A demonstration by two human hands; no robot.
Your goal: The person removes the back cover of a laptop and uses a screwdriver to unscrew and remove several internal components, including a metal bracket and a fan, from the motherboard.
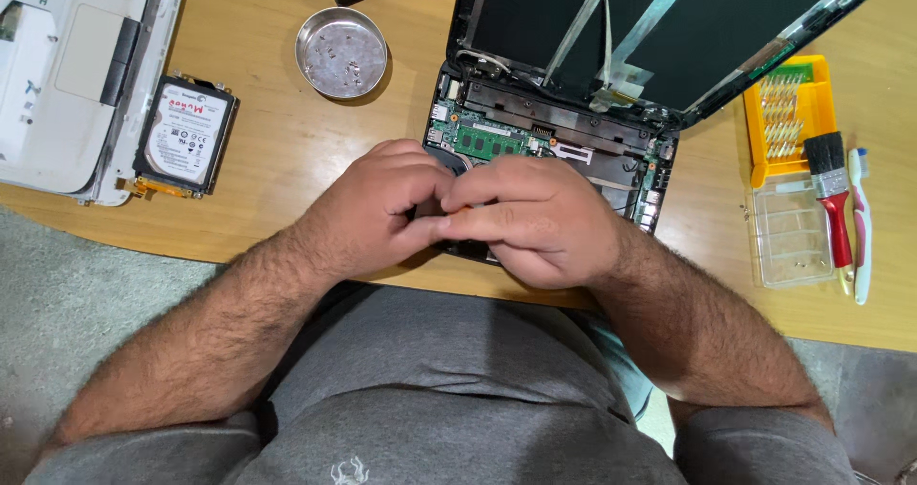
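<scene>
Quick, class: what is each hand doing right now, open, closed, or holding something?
Left hand: fingers curled, pinching something small over the opened laptop; what it is cannot be told.
Right hand: curled closed, fingertips meeting the left's.

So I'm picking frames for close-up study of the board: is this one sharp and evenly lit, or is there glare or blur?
Head view: light is soft and even, shadows faint; the laptop board is fairly sharp; the metal dish shows mild shine, no harsh glare; both hands, left hand and right hand, cover the board's near edge; edges bend slightly from the wide lens.
</scene>
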